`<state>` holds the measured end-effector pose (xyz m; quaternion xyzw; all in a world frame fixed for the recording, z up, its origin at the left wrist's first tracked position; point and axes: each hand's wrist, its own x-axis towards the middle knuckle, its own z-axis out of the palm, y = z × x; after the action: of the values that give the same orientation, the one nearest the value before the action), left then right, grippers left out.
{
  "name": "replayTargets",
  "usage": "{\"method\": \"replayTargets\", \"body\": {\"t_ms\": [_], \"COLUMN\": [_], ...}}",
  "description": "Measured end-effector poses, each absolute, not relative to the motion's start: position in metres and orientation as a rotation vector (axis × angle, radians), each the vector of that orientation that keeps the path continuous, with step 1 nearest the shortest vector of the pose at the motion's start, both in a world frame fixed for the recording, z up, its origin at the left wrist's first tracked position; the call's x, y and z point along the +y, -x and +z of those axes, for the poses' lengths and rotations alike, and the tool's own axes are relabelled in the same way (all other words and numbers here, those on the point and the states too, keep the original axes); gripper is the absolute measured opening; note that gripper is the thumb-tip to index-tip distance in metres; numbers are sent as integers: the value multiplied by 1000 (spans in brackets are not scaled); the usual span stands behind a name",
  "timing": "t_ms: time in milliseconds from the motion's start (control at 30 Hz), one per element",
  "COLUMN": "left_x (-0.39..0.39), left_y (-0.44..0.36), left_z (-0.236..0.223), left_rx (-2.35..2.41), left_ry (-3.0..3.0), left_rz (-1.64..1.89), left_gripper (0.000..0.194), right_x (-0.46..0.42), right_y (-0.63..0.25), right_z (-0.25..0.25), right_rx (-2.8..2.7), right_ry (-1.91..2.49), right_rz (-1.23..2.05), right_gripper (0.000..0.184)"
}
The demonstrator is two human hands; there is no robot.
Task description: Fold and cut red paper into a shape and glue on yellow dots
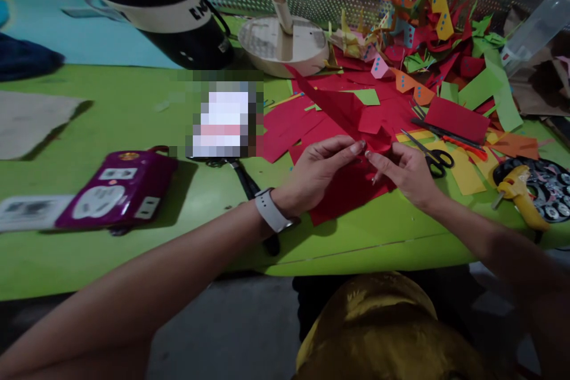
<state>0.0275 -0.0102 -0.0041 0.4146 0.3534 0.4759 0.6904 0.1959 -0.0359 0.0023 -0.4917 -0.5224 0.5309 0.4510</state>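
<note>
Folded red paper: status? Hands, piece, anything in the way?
Left hand and right hand pinching its near edge. Folded red paper creased, raised flap. Scissors close beside right hand, apparently not blocking.

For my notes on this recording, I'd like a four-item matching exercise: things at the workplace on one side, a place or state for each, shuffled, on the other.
Things:
1. folded red paper
2. watch
3. scissors
4. purple case

Places and states:
A. lying close by the right hand, black handles showing
B. on the green table, toward the picture's left edge
C. between the fingers of the right hand and the left hand
D. worn on the left wrist

Pairs: 1-C; 2-D; 3-A; 4-B
</note>
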Motion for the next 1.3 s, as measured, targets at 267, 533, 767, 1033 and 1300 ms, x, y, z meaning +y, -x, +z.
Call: {"method": "replayTargets", "body": {"t_ms": [267,533,767,1033,1300], "left_x": [-13,-13,-10,-12,-11], "left_y": [-30,-30,-27,-29,-30], "left_z": [-3,-4,-4,0,0], "left_rx": [790,793,807,811,812], "left_ry": [-731,-650,-690,-631,-616], "left_rz": [1037,1001,1031,1054,1041], "left_gripper": [23,23,23,15,18], "right_x": [-34,-32,-35,-37,-37], "right_y": [-194,-195,-197,-198,-197], "right_z": [1,4,5,9,6], "right_rx": [-1220,-1178,-1264,-1292,-1260], "right_ry": [1163,1142,1213,1122,1168], "right_rz": [1371,1472,1414,1394,1440], "right_gripper": [40,41,38,35,33]}}
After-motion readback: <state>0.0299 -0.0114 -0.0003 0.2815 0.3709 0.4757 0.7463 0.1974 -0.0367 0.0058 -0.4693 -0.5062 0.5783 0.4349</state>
